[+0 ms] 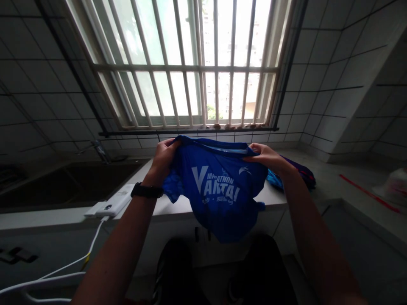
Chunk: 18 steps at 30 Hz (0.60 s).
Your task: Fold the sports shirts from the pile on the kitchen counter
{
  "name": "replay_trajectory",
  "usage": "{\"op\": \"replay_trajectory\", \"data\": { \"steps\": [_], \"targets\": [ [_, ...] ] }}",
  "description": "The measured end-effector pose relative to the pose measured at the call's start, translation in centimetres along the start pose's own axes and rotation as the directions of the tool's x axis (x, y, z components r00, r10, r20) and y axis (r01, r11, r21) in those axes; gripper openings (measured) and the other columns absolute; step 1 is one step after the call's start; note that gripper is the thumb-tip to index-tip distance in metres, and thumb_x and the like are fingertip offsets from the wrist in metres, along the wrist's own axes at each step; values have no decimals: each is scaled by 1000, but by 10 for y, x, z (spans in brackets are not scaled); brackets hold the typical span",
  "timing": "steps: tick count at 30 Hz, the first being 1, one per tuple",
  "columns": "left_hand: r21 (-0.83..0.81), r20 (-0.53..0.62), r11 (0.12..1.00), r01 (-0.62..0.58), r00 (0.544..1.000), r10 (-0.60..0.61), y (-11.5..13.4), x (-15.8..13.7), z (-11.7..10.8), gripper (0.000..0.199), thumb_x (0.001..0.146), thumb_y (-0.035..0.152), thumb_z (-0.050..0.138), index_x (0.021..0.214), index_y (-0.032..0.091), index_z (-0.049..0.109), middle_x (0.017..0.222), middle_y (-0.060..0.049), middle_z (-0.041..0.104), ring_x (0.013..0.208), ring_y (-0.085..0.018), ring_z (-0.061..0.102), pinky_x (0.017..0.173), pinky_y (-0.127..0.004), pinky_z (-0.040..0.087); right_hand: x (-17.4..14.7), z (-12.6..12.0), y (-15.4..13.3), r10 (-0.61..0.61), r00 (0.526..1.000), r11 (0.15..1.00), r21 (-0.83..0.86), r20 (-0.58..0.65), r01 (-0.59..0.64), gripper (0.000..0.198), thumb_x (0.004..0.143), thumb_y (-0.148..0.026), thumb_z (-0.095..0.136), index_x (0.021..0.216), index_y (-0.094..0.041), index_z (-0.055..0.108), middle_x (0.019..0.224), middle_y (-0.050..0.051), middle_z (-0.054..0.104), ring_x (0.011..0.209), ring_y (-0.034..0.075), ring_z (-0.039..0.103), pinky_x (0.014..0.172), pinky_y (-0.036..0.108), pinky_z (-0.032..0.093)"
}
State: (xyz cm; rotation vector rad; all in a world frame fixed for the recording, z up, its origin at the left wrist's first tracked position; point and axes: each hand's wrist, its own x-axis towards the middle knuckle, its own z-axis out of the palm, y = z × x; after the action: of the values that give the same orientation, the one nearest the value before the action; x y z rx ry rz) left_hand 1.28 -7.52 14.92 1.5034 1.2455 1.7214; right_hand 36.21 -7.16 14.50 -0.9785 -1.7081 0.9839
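Note:
A blue T-shirt (219,186) with white lettering hangs between my two hands, in front of the counter's edge. My left hand (165,159) is closed on the shirt near one end of the collar, the thumb lying on top. At the other end of the collar, my right hand (263,156) pinches the cloth between thumb and fingers. The neck opening stretches between them, and the lower part of the shirt droops in folds. Behind my right wrist lies a folded dark purple and blue garment (300,173), partly hidden by my forearm.
A white power bank (112,205) with a cable sits on the counter (47,219) at left, beside a dark sink (73,180) with a tap (101,151). A red strip (369,192) lies on the right counter, near a clear plastic bag (396,184). A barred window (190,67) is ahead.

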Motion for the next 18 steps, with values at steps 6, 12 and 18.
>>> {"op": "replay_trajectory", "data": {
  "steps": [6,12,18],
  "targets": [
    [429,-125,894,-133,971,204,5,13,-8,45,83,59,70,86,15,75,92,-10,75,94,-28,69,82,-40,57,11,-11,6,-105,977,920,-391,-185,25,38,76,-47,81,97,-15,77,85,5,76,78,20,69,69,27,53],
    [865,85,473,-166,979,188,-9,19,9,24,93,33,62,97,16,79,112,-12,72,105,-26,66,98,-39,53,34,-1,24,-40,908,485,-803,-416,-346,27,96,-26,59,112,-17,79,106,15,75,106,30,70,90,35,53],
    [959,191,228,-168,978,-85,-42,9,45,31,91,16,52,109,17,77,115,-13,76,106,-25,72,95,-33,55,36,60,75,112,925,507,-780,-362,-367,75,98,-15,55,167,-16,24,163,29,33,122,31,66,101,36,51]
  ]
}}
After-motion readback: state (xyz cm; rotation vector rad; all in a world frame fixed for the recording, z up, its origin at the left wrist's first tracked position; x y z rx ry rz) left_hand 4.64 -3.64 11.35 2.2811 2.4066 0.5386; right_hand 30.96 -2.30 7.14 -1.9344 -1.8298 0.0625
